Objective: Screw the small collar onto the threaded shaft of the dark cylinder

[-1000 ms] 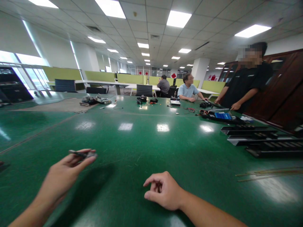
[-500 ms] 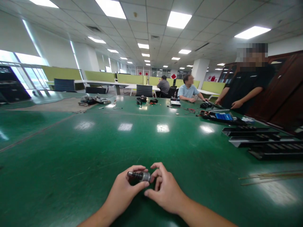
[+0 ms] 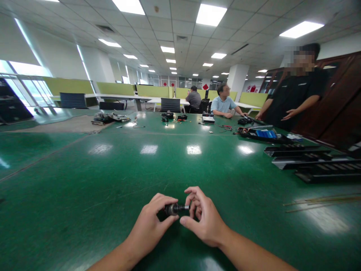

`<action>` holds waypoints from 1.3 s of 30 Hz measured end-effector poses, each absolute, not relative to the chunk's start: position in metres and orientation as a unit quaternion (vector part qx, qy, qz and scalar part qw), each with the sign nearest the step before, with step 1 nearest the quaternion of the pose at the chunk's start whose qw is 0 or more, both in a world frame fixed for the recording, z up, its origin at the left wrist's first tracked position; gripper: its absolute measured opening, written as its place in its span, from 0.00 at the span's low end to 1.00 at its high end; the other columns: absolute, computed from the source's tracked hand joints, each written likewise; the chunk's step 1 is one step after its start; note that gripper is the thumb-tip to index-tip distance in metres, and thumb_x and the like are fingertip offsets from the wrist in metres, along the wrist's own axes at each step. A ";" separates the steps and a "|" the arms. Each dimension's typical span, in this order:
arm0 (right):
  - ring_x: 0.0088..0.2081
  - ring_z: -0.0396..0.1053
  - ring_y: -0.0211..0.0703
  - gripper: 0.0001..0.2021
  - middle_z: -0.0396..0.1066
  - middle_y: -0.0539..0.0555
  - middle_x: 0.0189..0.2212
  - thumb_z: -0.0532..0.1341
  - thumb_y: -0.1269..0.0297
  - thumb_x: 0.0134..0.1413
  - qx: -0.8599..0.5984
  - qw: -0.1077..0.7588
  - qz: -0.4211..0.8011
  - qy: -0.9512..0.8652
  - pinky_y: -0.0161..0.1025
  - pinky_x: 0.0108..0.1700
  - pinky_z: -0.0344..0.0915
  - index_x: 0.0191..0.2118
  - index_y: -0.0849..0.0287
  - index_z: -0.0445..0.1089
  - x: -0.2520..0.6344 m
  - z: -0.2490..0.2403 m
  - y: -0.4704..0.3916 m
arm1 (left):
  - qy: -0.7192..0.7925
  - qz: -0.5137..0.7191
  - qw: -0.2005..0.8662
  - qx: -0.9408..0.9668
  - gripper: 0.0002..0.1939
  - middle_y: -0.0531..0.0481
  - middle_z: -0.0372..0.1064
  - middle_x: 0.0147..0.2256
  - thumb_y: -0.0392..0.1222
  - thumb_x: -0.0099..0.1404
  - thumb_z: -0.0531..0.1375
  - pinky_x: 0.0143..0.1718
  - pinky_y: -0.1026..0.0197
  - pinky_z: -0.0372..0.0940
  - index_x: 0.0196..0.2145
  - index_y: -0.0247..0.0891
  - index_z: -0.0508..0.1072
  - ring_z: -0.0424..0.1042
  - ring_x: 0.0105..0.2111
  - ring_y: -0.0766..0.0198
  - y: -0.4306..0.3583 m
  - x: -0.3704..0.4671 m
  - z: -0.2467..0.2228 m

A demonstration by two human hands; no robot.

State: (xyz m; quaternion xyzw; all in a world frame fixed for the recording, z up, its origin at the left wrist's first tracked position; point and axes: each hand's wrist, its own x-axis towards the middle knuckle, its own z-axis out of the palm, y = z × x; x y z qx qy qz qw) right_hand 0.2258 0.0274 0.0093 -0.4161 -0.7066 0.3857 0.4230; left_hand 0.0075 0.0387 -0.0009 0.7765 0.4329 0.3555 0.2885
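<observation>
In the head view, my left hand (image 3: 153, 218) grips a small metal cylinder with a narrower ridged shaft (image 3: 176, 208) between thumb and fingers. The body is dark and partly hidden by my fingers; the shaft ends in a bright, smooth tip that points right. My right hand (image 3: 207, 218) is beside that tip, thumb and curled fingers apart. Whether a fingertip touches the tip I cannot tell. Both hands are just above the near part of the green table (image 3: 126, 169).
Black metal channels (image 3: 299, 162) and thin rods (image 3: 318, 201) lie at the right. Farther back are a black tray with blue contents (image 3: 265, 134), a white box (image 3: 208, 119) and a pile of parts (image 3: 108, 117). One person stands at the right; another sits across the table.
The metal part has turned around: its shaft pointed left and now points right. My right hand has moved slightly right, and the view has shifted a little. The standing person's hand has moved.
</observation>
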 end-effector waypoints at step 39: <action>0.31 0.66 0.41 0.12 0.73 0.50 0.34 0.65 0.74 0.52 -0.488 0.352 0.329 -0.728 0.37 0.34 0.61 0.43 0.54 0.75 0.217 0.011 0.031 | 0.471 0.363 0.335 0.730 0.13 0.53 0.78 0.40 0.42 0.58 0.71 0.46 0.60 0.68 0.42 0.45 0.77 0.76 0.41 0.61 0.047 0.006 -0.004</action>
